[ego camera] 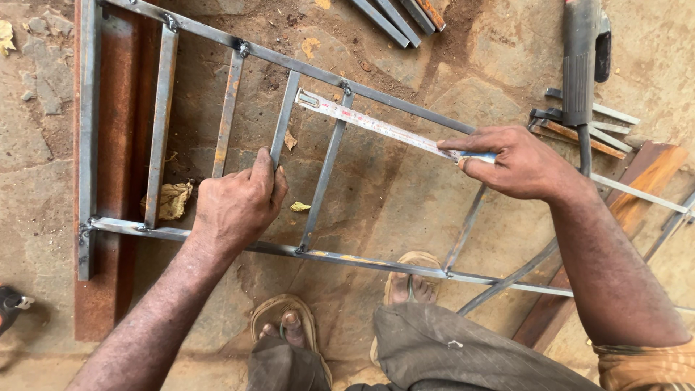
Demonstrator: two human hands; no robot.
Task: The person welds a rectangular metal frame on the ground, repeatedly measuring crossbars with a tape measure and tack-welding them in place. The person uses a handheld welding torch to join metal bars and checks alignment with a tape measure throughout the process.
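A welded steel frame [217, 239] with several cross bars lies on the stone ground. My left hand [239, 203] grips one cross bar [284, 116] near its lower end. My right hand [517, 163] pinches a steel tape measure blade [376, 127] stretched across the frame. The blade's hook end [305, 98] rests by the top of that cross bar, close to the upper rail [405, 105].
An angle grinder [579, 58] lies at the upper right beside loose steel strips [608, 137]. More bars [405, 14] lie at the top. A rusty plate [116, 145] sits under the frame's left end. My sandalled feet [289, 322] stand just below the frame.
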